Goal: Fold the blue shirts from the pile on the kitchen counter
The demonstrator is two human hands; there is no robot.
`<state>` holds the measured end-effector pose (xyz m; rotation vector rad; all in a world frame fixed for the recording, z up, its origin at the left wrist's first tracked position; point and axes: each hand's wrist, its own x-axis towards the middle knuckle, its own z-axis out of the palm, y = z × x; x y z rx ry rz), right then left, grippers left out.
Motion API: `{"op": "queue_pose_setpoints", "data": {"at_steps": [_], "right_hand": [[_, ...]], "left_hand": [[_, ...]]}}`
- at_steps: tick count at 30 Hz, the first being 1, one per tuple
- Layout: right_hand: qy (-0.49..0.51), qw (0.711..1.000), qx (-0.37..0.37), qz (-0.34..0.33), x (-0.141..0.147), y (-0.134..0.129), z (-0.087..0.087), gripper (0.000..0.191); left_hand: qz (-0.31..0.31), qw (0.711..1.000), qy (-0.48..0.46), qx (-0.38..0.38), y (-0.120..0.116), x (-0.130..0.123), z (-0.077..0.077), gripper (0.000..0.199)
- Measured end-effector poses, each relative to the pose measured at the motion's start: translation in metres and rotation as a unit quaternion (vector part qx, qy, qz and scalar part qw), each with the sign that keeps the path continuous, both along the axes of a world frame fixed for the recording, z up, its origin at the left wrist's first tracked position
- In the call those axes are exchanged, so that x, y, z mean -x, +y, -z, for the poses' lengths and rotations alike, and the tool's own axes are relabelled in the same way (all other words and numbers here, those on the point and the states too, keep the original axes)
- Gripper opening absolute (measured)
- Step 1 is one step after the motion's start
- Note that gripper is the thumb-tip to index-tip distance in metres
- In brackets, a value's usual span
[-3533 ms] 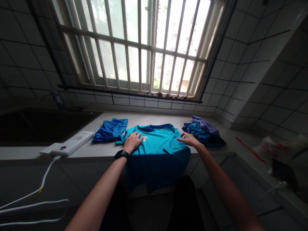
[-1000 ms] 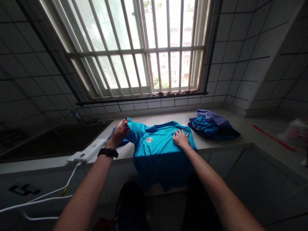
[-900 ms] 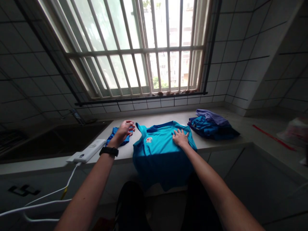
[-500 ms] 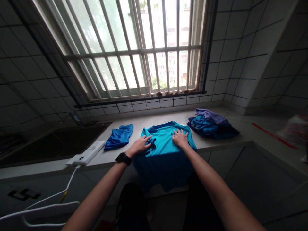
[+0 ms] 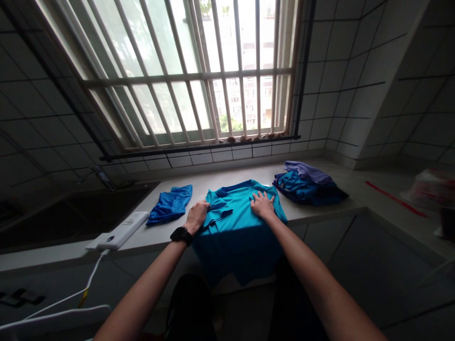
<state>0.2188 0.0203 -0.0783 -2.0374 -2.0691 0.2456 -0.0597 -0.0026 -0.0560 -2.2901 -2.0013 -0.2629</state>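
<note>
A turquoise T-shirt lies on the countertop, its collar toward the window and its lower part hanging over the front edge. My left hand, with a black watch on the wrist, is closed on the shirt's left side beside the sleeve, which lies folded inward over the body. My right hand rests with spread fingers on the shirt's right side, near the other sleeve. The fabric under both palms is hidden.
A folded blue garment lies left of the shirt. A pile of blue and purple clothes sits to the right. A white power strip with a cable lies beside the dark sink. A red strip lies far right.
My left hand has shifted left to the shirt's edge and its fingers have closed. The left sleeve now lies flatter across the shirt. My right hand stays in place on the fabric.
</note>
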Motion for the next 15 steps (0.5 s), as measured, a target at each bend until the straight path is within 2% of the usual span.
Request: {"op": "queue_pose_setpoints", "data": {"at_steps": [5,8,12,15], "right_hand": [[-0.007,1.000,-0.001,-0.001,0.000,-0.001,-0.001,0.057],[-0.011,1.000,0.007,0.000,0.000,-0.001,-0.002,0.059],[-0.012,1.000,0.017,0.002,0.000,0.000,-0.003,0.060],[-0.016,1.000,0.017,0.003,-0.001,0.001,-0.002,0.059]], "left_hand": [[-0.093,0.994,0.037,-0.036,0.011,0.027,-0.013,0.035],[-0.101,0.994,0.027,-0.031,0.017,0.032,-0.014,0.037],[-0.040,0.998,0.010,-0.043,0.014,0.016,0.001,0.043],[-0.034,0.998,-0.007,-0.055,0.009,0.004,0.016,0.042]]}}
